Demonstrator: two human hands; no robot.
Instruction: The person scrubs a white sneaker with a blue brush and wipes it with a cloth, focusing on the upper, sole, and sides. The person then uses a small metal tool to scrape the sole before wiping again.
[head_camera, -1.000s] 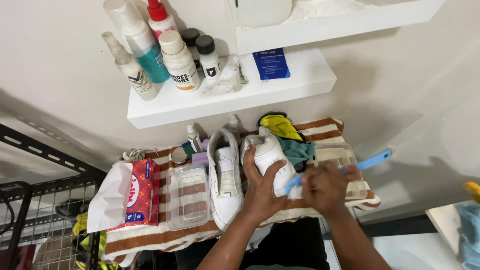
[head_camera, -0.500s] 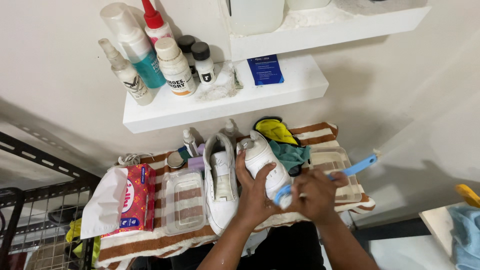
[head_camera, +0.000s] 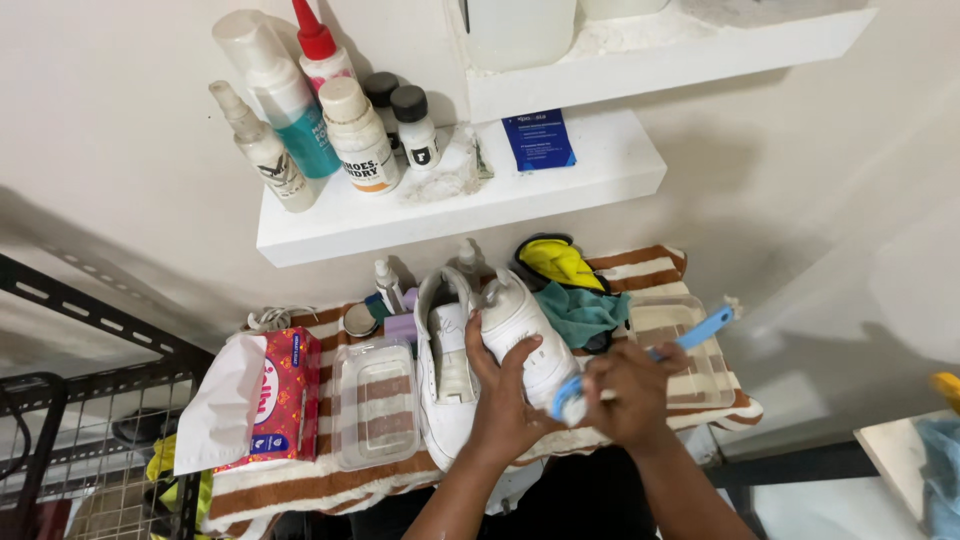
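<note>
My left hand (head_camera: 505, 405) grips a white sneaker (head_camera: 525, 335) from below and tilts it over the striped towel (head_camera: 300, 485). My right hand (head_camera: 625, 390) holds a light blue brush (head_camera: 690, 335) by its handle, with the brush head pressed against the sneaker's toe. A second white sneaker (head_camera: 448, 385) lies flat on the towel just left of the held one.
A clear plastic tub (head_camera: 375, 405) and a red tissue pack (head_camera: 275, 395) lie at the left; another clear tub (head_camera: 690, 375), a teal cloth (head_camera: 580, 310) and a yellow item (head_camera: 560, 262) at the right. Spray bottles (head_camera: 290, 110) stand on a white shelf (head_camera: 480, 205). A black wire rack (head_camera: 60, 440) stands at the far left.
Both hands stay on the sneaker and brush; the brush head has shifted slightly along the toe. The view has drifted a little.
</note>
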